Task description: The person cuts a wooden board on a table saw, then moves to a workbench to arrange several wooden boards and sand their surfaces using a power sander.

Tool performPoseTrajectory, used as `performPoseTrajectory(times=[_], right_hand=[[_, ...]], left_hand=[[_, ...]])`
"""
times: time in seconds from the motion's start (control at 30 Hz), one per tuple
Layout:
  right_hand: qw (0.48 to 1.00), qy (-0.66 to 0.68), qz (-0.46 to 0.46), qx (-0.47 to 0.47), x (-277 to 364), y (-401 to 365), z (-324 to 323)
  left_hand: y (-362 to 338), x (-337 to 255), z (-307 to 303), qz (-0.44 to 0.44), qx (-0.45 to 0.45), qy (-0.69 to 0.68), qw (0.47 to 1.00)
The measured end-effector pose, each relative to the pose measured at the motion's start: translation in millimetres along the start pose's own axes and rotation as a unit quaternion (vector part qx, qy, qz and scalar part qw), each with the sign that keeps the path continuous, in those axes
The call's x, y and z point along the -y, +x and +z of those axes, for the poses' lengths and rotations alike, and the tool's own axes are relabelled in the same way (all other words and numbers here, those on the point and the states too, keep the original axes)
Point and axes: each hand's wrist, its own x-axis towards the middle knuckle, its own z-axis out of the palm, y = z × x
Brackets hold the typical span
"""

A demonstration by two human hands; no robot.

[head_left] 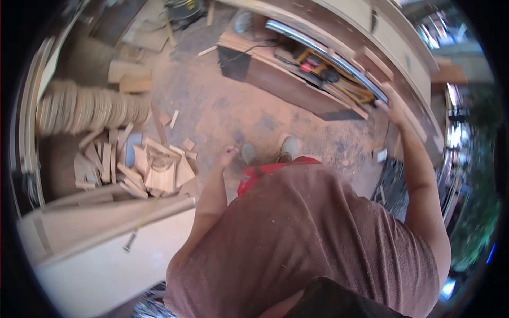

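Note:
My right hand [392,107] is at the near end of a long silver metal bar [324,52], its fingers closed around that end. The bar slants along the bench edge, above an open wooden compartment [275,91]. Lower and to the left, my left hand [228,156] hangs over the floor beside my shoes, its fingers curled together. Whatever it may hold is too small and blurred to name.
Yellow and black tools [331,75] lie in the compartment. A workbench [403,53] runs along the upper right. Stacked wooden pieces [90,107] and a heap of offcuts [159,172] are at left. A white panel [116,259] stands lower left. Sawdust covers the floor [212,106].

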Motion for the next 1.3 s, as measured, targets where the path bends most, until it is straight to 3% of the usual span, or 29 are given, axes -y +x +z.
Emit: performPoseTrajectory(times=[0.03, 0.07, 0.13, 0.2, 0.37, 0.5, 0.6, 0.67, 0.77, 0.83, 0.9, 1.0, 1.03, 1.07, 1.1, 1.13, 1.2, 1.3], right_hand=[[0.995, -0.103, 0.005, 0.007, 6, -23, 22], [0.979, -0.204, 0.017, 0.016, 2, -47, 44], [0.981, -0.151, 0.094, 0.074, -17, -92, 84], [0.972, -0.013, 0.218, 0.088, -16, -138, 110], [0.931, 0.096, 0.352, 0.003, -84, -258, 161], [0.91, 0.084, 0.406, 0.001, -211, -356, 233], [0.901, 0.173, 0.396, -0.038, -269, -402, 260], [0.892, 0.248, 0.374, -0.046, -242, -422, 217], [0.905, 0.209, 0.359, -0.087, -336, -462, 267], [0.903, 0.202, 0.365, -0.103, -349, -488, 248], [0.875, 0.197, 0.423, -0.127, -349, -518, 220], [0.814, 0.28, 0.478, -0.176, -357, -559, 199], [0.816, 0.271, 0.477, -0.183, -373, -576, 178], [0.78, 0.348, 0.487, -0.185, -371, -584, 170], [0.736, 0.423, 0.495, -0.185, -368, -592, 159], [0.734, 0.423, 0.497, -0.185, -364, -595, 147], [0.687, 0.431, 0.503, -0.299, -369, -595, 121], [0.713, 0.421, 0.47, -0.307, -430, -600, 98]], left_hand=[[10, -22, -1, 0.014, -0.024, -0.087, 0.996], [17, -37, -5, 0.028, -0.003, -0.066, 0.997], [33, -62, -10, 0.046, -0.034, -0.053, 0.997], [46, -63, -20, 0.001, -0.004, -0.048, 0.999], [51, -64, -38, -0.027, 0.061, 0.143, 0.987], [44, -123, -7, 0.002, 0.102, 0.215, 0.971], [32, -193, 49, 0.037, 0.074, 0.271, 0.959], [40, -223, 86, 0.045, 0.059, 0.273, 0.959], [28, -284, 186, 0.068, 0.058, 0.267, 0.96], [27, -335, 259, 0.103, 0.073, 0.263, 0.957], [34, -374, 322, 0.263, 0.136, 0.327, 0.897], [37, -460, 404, 0.361, 0.163, 0.308, 0.865], [2, -533, 449, 0.428, 0.139, 0.311, 0.837], [-5, -558, 470, 0.463, 0.142, 0.234, 0.843], [-26, -593, 487, 0.489, 0.098, 0.286, 0.818], [-5, -610, 499, 0.514, 0.097, 0.258, 0.812], [-28, -662, 532, 0.553, 0.093, 0.215, 0.8], [-13, -718, 580, 0.611, 0.067, 0.2, 0.763]])
